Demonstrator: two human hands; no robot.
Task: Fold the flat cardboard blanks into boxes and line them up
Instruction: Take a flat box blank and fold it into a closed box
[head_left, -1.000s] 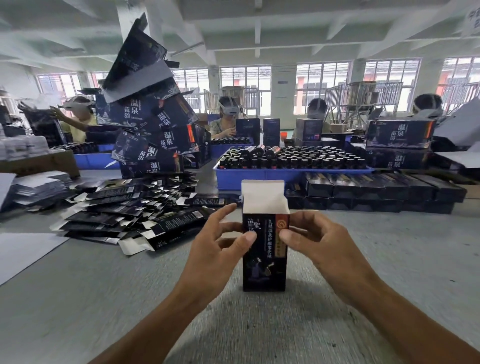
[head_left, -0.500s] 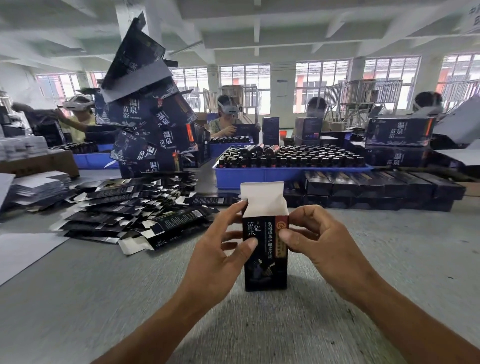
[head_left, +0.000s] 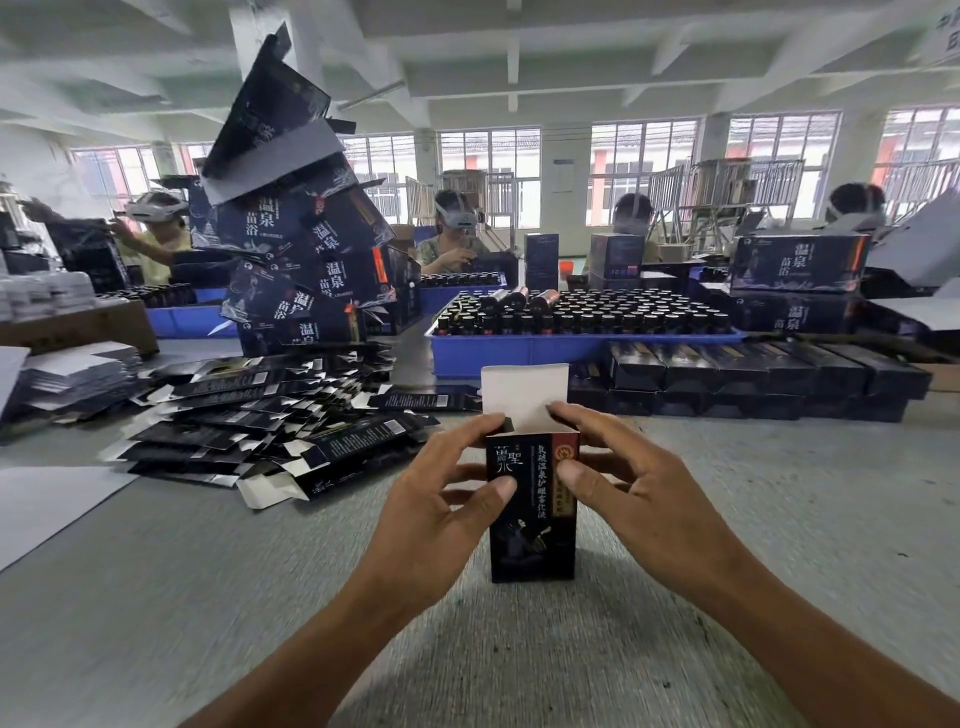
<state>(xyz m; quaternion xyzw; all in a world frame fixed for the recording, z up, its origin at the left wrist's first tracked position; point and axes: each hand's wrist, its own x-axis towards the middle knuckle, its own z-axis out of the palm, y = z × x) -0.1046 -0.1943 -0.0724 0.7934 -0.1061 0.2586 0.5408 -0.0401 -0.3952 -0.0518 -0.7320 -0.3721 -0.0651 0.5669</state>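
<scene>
The left hand (head_left: 436, 512) has its grip pinching the small dark box (head_left: 532, 512): the thumb presses the front face near the upper left, and the forefinger curls over the top left corner at the open mouth. The right hand (head_left: 631, 491) pinches the same box from the other side, thumb on the front face by the red strip, forefinger laid over the top right edge, the other fingers curled behind.

The box stands upright on the grey counter (head_left: 208, 597), base down, with its white top flap (head_left: 522, 395) raised and unfolded above the mouth.

Left of the box and a little beyond it lies a loose heap of flat blanks (head_left: 249, 431), dark outside and white inside, fanned over one another. Beyond the box to the right, finished boxes (head_left: 748, 371) lie on their sides in a row, stacked two deep. Directly behind the box sits a blue tray (head_left: 519, 351) packed with dark-capped bottles (head_left: 587, 312). Further left of the tray leans a tall, tilted pile of larger dark cartons (head_left: 306, 244), with one opened carton at the top. At the far left edge rests a stack of white sheets (head_left: 78, 371). Across the counter beyond the tray, several people wearing headsets are at work; one of them (head_left: 452, 239) sits just left of the tray's far side.
</scene>
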